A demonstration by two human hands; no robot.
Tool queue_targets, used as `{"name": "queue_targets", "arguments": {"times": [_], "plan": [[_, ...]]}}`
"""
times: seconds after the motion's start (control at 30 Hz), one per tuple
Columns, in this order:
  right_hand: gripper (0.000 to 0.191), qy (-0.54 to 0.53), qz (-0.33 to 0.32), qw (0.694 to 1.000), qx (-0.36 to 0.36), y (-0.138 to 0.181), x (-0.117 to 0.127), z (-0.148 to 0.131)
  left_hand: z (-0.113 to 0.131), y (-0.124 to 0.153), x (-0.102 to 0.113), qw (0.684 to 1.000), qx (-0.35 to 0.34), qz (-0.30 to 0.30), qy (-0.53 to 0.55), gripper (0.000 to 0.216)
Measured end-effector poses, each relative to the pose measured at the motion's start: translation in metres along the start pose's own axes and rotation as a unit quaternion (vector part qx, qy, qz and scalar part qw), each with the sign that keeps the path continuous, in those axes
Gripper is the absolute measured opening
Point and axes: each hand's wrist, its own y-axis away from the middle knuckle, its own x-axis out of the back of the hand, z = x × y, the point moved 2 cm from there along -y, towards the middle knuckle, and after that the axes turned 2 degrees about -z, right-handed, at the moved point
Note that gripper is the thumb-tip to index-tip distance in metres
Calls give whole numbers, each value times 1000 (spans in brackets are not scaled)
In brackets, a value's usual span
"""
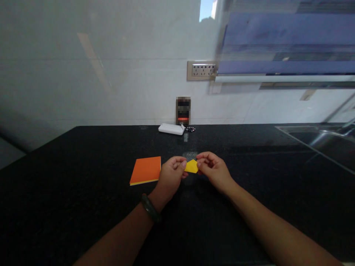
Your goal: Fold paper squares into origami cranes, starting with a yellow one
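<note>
A small piece of folded yellow paper (191,166) with angled edges is held between my two hands, just above the dark countertop. My left hand (172,173) pinches its left end between thumb and fingers. At the opposite end, my right hand (215,170) grips it the same way, fingers curled. Parts of the paper's ends are hidden under the fingertips. Just left of my left hand lies a square stack of paper (146,170), orange on top with a yellow edge showing below. A dark green bangle (150,208) circles my left wrist.
On the black countertop (83,155), a white power bank (171,128) with a short cable lies near the wall. Behind it a blurred-out dark object (183,111) leans upright. A metal sink (327,138) is at the right. Wall sockets (203,70) and a blue blind (277,40) are above.
</note>
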Motion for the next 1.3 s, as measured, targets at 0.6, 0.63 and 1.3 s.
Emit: {"name": "queue_targets", "arguments": {"times": [0.6,0.63,1.3], "plan": [[19,6,-35,997,-69,5,-12,0,-2,-2,-4,996,-22,-54,65,23],[22,20,-34,998,-49,5,-11,0,-2,-2,-3,997,-26,-48,53,22],[23,82,-7,996,27,2,-5,6,-6,-1,-3,997,-27,-77,3,31]]}}
